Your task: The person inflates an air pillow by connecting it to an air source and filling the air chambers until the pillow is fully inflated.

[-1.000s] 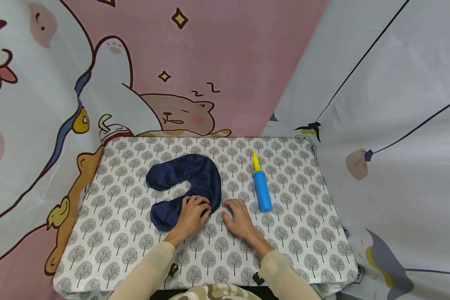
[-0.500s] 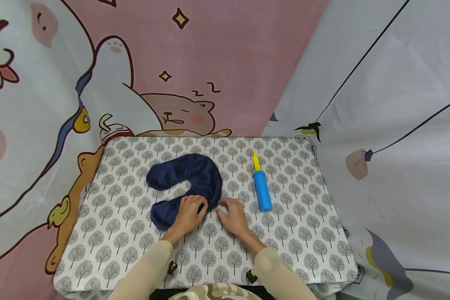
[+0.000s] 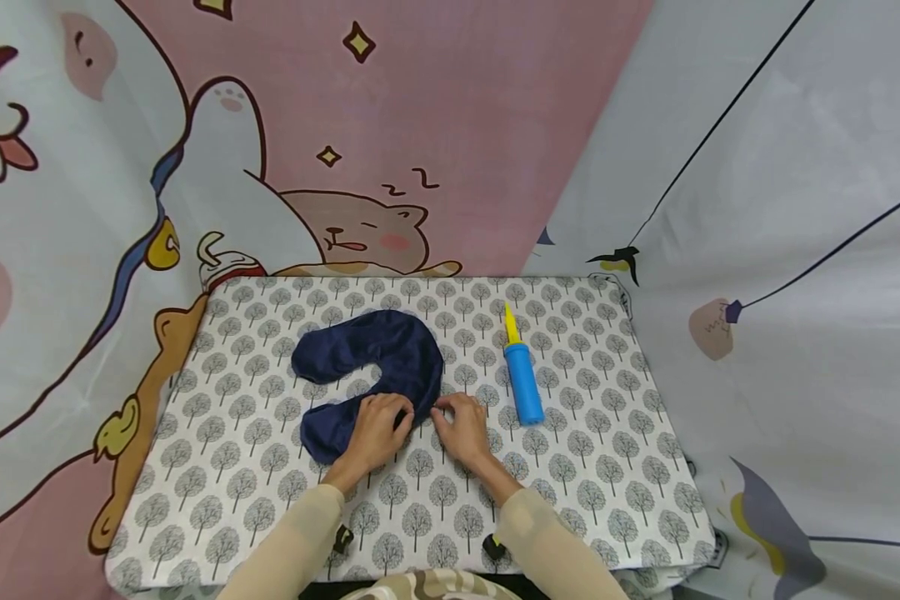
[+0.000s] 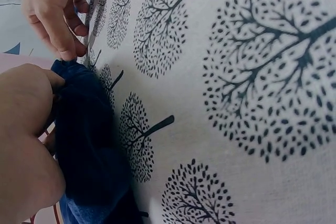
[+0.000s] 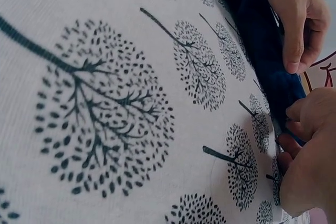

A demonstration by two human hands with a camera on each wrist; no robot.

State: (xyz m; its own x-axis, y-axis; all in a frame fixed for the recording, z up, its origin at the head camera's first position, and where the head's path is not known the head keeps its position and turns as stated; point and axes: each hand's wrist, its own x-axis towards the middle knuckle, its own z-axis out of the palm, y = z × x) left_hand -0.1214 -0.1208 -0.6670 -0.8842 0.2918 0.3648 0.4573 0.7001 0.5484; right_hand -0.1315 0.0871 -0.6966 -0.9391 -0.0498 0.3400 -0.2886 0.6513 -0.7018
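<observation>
Left of centre on the bench [image 3: 570,475], which wears a white cover printed with grey trees, a navy U-shaped neck pillow [image 3: 412,350] lies flat, the gap of its U facing left. The left hand [image 3: 377,425] rests over the pillow's near arm, fingers curled and thumb close to them, gripping the fabric. Just beside it, the right hand [image 3: 462,427] pinches the pillow's edge at the near right of the curve, thumb and fingers nearly together. To the right of both, apart from them, a blue hand pump [image 3: 524,387] lies on its side, its yellow nozzle [image 3: 512,324] pointing toward the far edge. Behind hangs a pink and white backdrop [image 3: 465,108] with cartoon animals, among them a dozing brown cat.
</observation>
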